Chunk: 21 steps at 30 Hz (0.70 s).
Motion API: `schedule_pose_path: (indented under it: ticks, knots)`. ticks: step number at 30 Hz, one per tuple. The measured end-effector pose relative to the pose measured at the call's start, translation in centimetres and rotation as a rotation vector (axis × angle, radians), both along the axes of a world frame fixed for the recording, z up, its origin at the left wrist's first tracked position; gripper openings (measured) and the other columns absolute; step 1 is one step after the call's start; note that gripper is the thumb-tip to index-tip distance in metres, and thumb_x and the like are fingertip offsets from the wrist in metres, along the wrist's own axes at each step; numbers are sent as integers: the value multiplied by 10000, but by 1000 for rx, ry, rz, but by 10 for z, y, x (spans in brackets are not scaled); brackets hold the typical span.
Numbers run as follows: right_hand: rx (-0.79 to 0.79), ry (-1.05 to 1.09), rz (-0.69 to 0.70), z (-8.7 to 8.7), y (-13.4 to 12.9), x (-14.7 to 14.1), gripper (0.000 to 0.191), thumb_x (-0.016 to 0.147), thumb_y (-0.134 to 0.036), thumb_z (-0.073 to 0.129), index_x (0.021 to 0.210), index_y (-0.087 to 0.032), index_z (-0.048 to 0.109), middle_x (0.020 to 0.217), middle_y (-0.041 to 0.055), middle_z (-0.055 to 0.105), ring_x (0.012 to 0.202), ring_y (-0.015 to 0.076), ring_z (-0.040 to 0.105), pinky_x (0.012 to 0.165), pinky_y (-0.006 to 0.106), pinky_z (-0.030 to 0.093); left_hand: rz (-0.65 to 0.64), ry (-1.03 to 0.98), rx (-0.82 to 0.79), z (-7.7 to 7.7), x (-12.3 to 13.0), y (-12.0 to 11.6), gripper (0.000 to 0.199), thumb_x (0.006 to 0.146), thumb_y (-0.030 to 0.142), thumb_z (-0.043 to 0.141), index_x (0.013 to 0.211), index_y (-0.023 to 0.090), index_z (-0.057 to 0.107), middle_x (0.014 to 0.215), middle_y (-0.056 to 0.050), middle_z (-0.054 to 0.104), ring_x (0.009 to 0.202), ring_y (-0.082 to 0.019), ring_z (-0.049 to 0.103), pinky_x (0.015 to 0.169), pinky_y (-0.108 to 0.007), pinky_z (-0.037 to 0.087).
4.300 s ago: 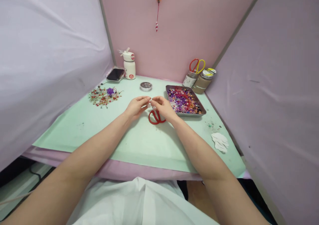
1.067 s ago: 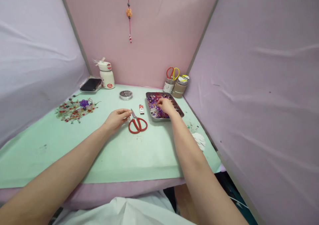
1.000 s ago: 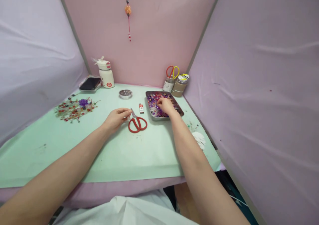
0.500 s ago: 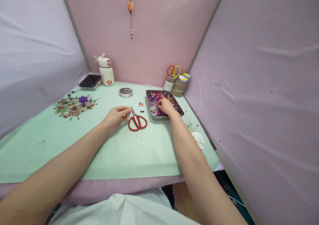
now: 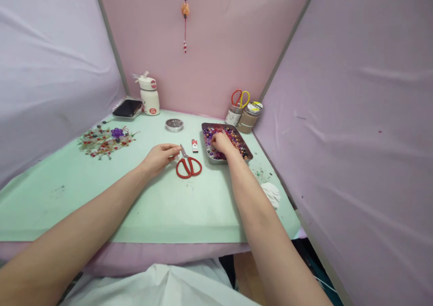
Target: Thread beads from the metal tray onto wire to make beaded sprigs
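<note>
My right hand point(image 5: 221, 143) is over the metal tray point(image 5: 251, 156), its fingers bent together and reaching down among purple, red and clear beads point(image 5: 233, 136). Whether it grips any of them is hidden. To the left, my left hand point(image 5: 163, 155) is closed in a pinch just beside the blade tips of red-handled scissors point(image 5: 188, 167). A few tiny pale specks like beads show below its fingertips, but what it holds is too small to make out. The scissors lie on the green tabletop.
A lighter point(image 5: 194, 146) and a round clear-sided case point(image 5: 174, 125) lie behind the scissors. Beaded strands point(image 5: 104, 144) are heaped at left, near a phone point(image 5: 127, 108) and a white bottle point(image 5: 149, 96). Two jars point(image 5: 248, 118) stand behind the tray; a white glove point(image 5: 271, 194) lies at right.
The whole view has shifted slightly. Within the tray, my right hand has moved a little to the left. My left hand keeps its pinch beside the scissors.
</note>
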State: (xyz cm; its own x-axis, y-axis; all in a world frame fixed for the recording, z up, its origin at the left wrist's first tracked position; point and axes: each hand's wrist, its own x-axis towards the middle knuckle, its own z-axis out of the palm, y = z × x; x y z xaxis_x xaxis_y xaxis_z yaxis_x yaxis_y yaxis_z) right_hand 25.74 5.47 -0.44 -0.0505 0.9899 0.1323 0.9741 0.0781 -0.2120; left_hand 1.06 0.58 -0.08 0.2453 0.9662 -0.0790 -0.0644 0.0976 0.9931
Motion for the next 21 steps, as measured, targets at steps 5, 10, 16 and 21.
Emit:
schedule_pose_path:
  ticks: [5, 10, 16, 21]
  knots:
    - [-8, 23, -3, -2, -4, 1, 183, 743, -82, 550, 769, -155, 716, 853, 115, 720, 801, 186, 630, 787, 253, 432, 16, -5, -8, -1, 0, 1, 398, 491, 424, 837, 732, 137, 703, 704, -55, 625, 643, -134, 528, 601, -272, 422]
    - [110, 91, -1, 1, -8, 2, 187, 737, -110, 498, 767, -147, 679, 848, 111, 707, 789, 192, 616, 760, 271, 432, 25, -31, -16, -5, 0, 2, 362, 506, 392, 830, 729, 137, 701, 693, -40, 629, 633, -114, 519, 631, -269, 412]
    - [290, 593, 129, 15, -22, -28, 148, 691, -171, 485, 778, -173, 604, 741, 10, 638, 691, 145, 565, 679, 256, 435, -25, -82, -24, -6, -1, 2, 303, 556, 360, 809, 735, 141, 700, 703, -34, 629, 630, -104, 510, 668, -277, 401]
    - [105, 995, 291, 14, -41, -68, 115, 700, -256, 575, 792, -197, 609, 728, -12, 627, 656, 127, 556, 640, 255, 448, -100, -140, 21, -1, -3, 0, 276, 576, 359, 803, 726, 152, 702, 701, -29, 616, 652, -117, 514, 692, -287, 414]
